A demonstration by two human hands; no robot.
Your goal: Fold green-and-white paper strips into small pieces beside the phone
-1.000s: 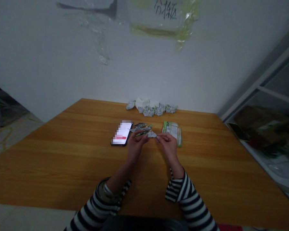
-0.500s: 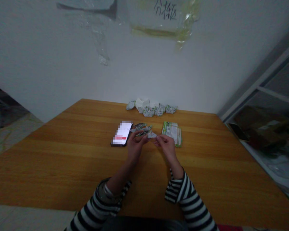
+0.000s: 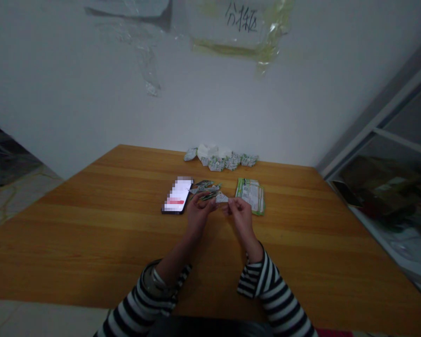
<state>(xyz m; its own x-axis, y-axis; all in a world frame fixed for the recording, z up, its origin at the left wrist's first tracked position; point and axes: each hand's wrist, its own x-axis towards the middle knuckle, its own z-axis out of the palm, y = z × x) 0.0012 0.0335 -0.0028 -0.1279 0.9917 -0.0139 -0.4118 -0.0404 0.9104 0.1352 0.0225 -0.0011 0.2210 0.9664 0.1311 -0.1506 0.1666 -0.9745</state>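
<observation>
Between my two hands is a small piece of folded printed paper, whitish with fine print. The fingers of my left hand are closed on its left side. My right hand pinches the pointed right end. Just beyond my left hand lie several folded printed paper pieces, partly covered by my fingers. To the left rests a phone with a lit screen. A stack of green-and-white printed sheets lies beside my right hand, on its far right.
Along the back edge of the wooden table sit several crumpled or folded printed papers. Behind it rises a white wall with a taped handwritten sign. A shelf with a dark phone-like object stands at right.
My right hand has turned slightly, its wrist shifting a little to the left, while still pinching the paper's end. My left hand stays almost in place.
</observation>
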